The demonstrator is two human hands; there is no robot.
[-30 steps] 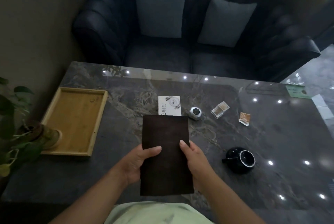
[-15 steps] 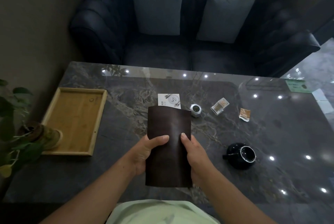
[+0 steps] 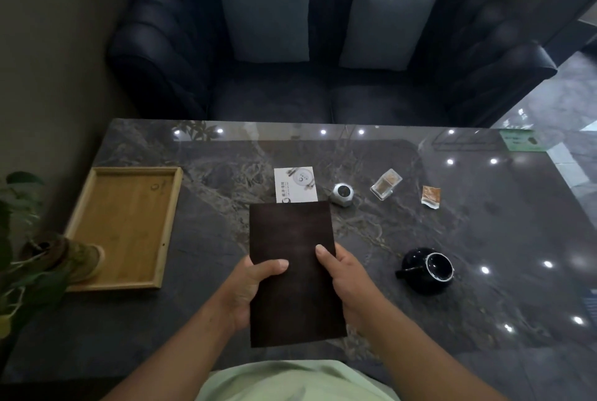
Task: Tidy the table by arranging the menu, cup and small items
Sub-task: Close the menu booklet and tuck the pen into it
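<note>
I hold a dark brown menu (image 3: 292,258) upright in front of me, above the near middle of the marble table (image 3: 484,239). My left hand (image 3: 250,287) grips its left edge and my right hand (image 3: 347,281) grips its right edge, thumbs on the cover. A black cup (image 3: 426,271) lies tipped on its side to the right. Beyond the menu lie a white card (image 3: 294,182), a small silver round object (image 3: 342,193), a clear packet (image 3: 385,184) and an orange sachet (image 3: 431,196).
A wooden tray (image 3: 126,226) rests at the table's left, with a potted plant (image 3: 48,258) on its near corner. A dark sofa (image 3: 323,54) with two grey cushions stands behind the table. A green sign (image 3: 520,140) lies at the far right corner.
The menu has flattened out from a curved, squeezed shape and sits slightly lower; both hands keep their grip on its edges.
</note>
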